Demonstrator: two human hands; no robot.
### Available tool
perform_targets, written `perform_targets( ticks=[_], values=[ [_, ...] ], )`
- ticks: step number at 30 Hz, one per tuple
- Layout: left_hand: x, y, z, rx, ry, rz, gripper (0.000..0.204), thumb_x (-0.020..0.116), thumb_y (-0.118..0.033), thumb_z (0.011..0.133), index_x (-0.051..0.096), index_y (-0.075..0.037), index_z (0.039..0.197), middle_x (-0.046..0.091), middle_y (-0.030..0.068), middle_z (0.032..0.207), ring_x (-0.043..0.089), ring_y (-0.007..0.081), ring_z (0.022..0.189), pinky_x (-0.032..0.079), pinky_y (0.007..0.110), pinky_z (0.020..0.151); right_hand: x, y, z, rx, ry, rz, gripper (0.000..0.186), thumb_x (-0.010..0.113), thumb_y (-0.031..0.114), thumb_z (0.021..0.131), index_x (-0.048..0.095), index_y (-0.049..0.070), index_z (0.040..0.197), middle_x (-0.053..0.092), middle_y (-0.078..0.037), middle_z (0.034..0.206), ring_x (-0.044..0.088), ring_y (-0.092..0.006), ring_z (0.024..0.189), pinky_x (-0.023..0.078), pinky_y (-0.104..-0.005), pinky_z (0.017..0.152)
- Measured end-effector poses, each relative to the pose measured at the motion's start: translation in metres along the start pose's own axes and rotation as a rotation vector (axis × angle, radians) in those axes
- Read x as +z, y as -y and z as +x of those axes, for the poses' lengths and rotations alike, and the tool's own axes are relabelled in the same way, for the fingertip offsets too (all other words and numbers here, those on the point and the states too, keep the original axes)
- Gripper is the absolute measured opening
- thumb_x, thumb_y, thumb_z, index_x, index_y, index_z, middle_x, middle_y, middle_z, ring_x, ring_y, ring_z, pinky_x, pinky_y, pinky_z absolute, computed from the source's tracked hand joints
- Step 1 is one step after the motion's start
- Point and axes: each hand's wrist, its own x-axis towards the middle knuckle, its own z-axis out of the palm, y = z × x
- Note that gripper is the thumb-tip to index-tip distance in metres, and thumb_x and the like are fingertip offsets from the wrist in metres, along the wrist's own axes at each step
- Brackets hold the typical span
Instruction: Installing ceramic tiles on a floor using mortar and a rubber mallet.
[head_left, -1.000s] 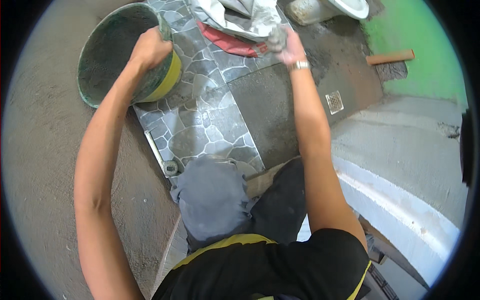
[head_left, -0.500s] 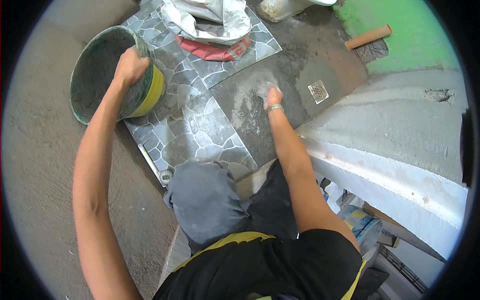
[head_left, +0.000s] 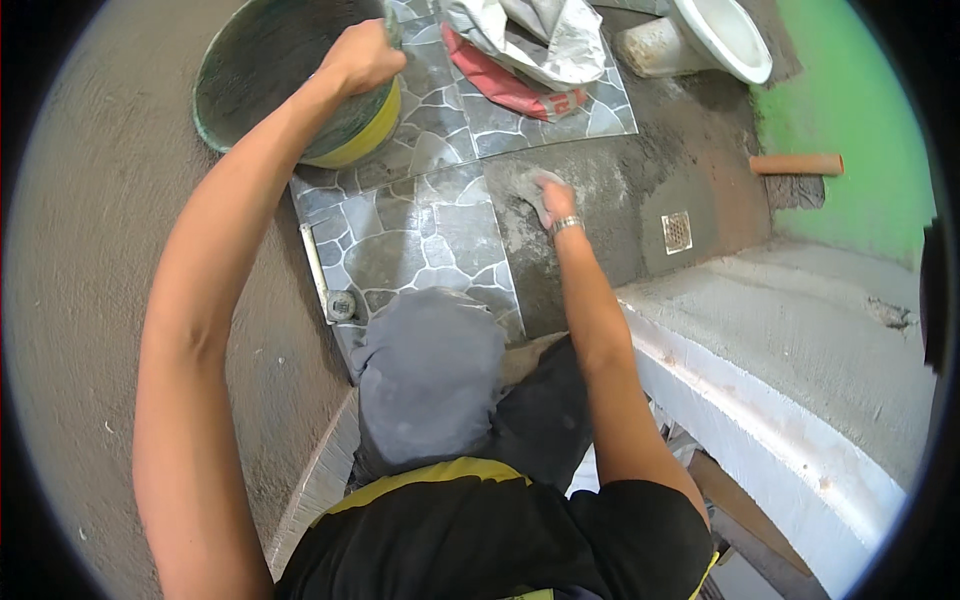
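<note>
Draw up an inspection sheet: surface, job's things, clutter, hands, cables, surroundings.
Surface: stone-patterned tiles beside mottled grey floor.
Job's things: green-and-yellow bucket, apparently tilted.
Clutter: white-and-red sack on the tiles; pale stick with round end along their left edge.
Hands: left hand grips the bucket's rim; right hand, grey-smeared, is low over the grey floor, contact unclear.
Cables: nothing seen.
Surroundings: toilet bowl, orange pipe at green wall, floor drain.

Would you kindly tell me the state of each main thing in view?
Bucket: uncovered, grey-coated inside
Left hand: closed over the bucket's rim
Right hand: powdery, down at the grey floor; grip unclear
Sack: mouth open, on tiles
Drain grate: uncovered, set in floor
Toilet bowl: open, no lid visible
Orange pipe: protruding beside green wall
</note>
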Motion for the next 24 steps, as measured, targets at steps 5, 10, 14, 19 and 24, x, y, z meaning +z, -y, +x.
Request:
perform_targets(
  ticks=[5, 10, 14, 19, 24],
  values=[
    [-0.014, 0.025, -0.015, -0.057, 0.037, 0.033, 0.035, 0.057, -0.015, 0.071, 0.068, 0.007, 0.096, 0.065, 0.0336, 0.096, 0.065, 0.0463, 0.096, 0.051, 0.047, 0.086, -0.005, -0.017, -0.017, 0.255, 0.228, 0.181, 0.022, 0.064, 0.013, 0.089, 0.070, -0.003, 0.103, 0.071, -0.013, 0.088, 0.068, -0.0243, 0.079, 0.055, -0.0349, 0.071],
    [-0.005, 0.015, -0.006, -0.011, 0.013, -0.004, 0.039, 0.057, -0.016, 0.073, 0.066, 0.007, 0.103, 0.065, 0.0339, 0.100, 0.064, 0.0463, 0.101, 0.051, 0.047, 0.089, 0.008, -0.033, 0.026, 0.023, 0.290, -0.533, 0.014, 0.055, 0.009, 0.091, 0.066, 0.002, 0.095, 0.066, -0.010, 0.077, 0.066, -0.0216, 0.071, 0.055, -0.0334, 0.066],
    [-0.004, 0.007, -0.005, -0.025, 0.023, -0.011, 0.039, 0.057, -0.017, 0.075, 0.065, 0.007, 0.105, 0.065, 0.0337, 0.102, 0.062, 0.0468, 0.104, 0.049, 0.048, 0.092, -0.020, -0.005, 0.068, -0.115, -0.136, 0.220, 0.015, 0.053, 0.006, 0.090, 0.066, -0.001, 0.095, 0.068, -0.013, 0.082, 0.068, -0.0250, 0.075, 0.057, -0.0372, 0.070],
    [-0.016, 0.017, -0.019, -0.033, 0.015, 0.000, 0.040, 0.057, -0.016, 0.076, 0.063, 0.006, 0.108, 0.065, 0.0333, 0.103, 0.061, 0.0481, 0.104, 0.048, 0.048, 0.093, -0.044, 0.026, 0.041, 0.106, -0.293, 0.327, 0.020, 0.050, 0.000, 0.088, 0.066, -0.002, 0.099, 0.069, -0.013, 0.091, 0.069, -0.0280, 0.086, 0.058, -0.0438, 0.076],
    [-0.015, -0.009, -0.005, -0.036, 0.056, -0.124, 0.038, 0.057, -0.014, 0.077, 0.062, 0.006, 0.109, 0.064, 0.0336, 0.103, 0.061, 0.0482, 0.105, 0.048, 0.047, 0.092, -0.071, 0.032, 0.034, 0.071, 0.084, -0.167, 0.023, 0.054, 0.004, 0.089, 0.067, -0.004, 0.107, 0.070, -0.014, 0.093, 0.068, -0.0300, 0.095, 0.054, -0.0442, 0.086]
  ],
)
